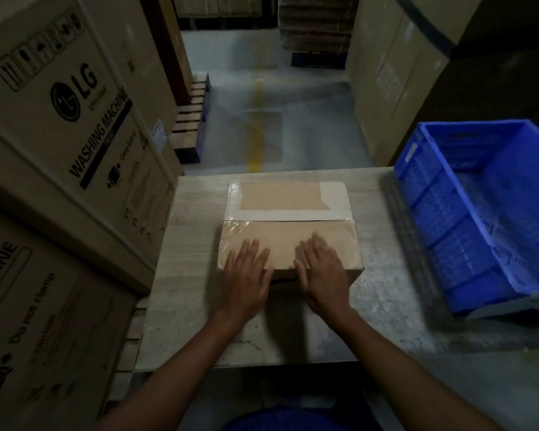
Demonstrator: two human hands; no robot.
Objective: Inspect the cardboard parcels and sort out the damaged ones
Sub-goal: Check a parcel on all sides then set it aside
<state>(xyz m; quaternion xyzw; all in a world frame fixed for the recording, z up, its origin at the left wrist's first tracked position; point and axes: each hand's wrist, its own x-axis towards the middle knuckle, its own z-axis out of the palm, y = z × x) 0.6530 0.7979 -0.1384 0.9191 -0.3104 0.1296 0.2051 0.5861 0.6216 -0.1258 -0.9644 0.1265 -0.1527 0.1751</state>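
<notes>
While the feed is dim, I can make out one parcel [280,197] lying flat near the middle of the table [193,306], long side toward me. Clear tape [288,215] runs along its centre seam and wraps over both ends, with pale strips on the far half of the top. Left hand [246,275] lies flat on the near left part of the parcel top, fingers straight and slightly spread, palm hanging over the near edge. Right hand [322,272] is flat too, fingers straight on the near right part of the top, fingertips a bit blurred. Neither hand is curled round anything; both just rest on the cardboard. I can't tell any damage on the faces I see; the near side wall is in shadow. Blue crate [479,213] sits at the table's right end, apart from the parcel, skewed to the table edge. On my left two big washing machine cartons [59,104] are stacked right against the table's side. More cartons [386,73] stand on the right behind the crate. Beyond the table: grey floor with a yellow line [255,141], and a pallet [193,119] by the left stack. Blue cloth [287,421] shows at the bottom edge, between the forearms.
</notes>
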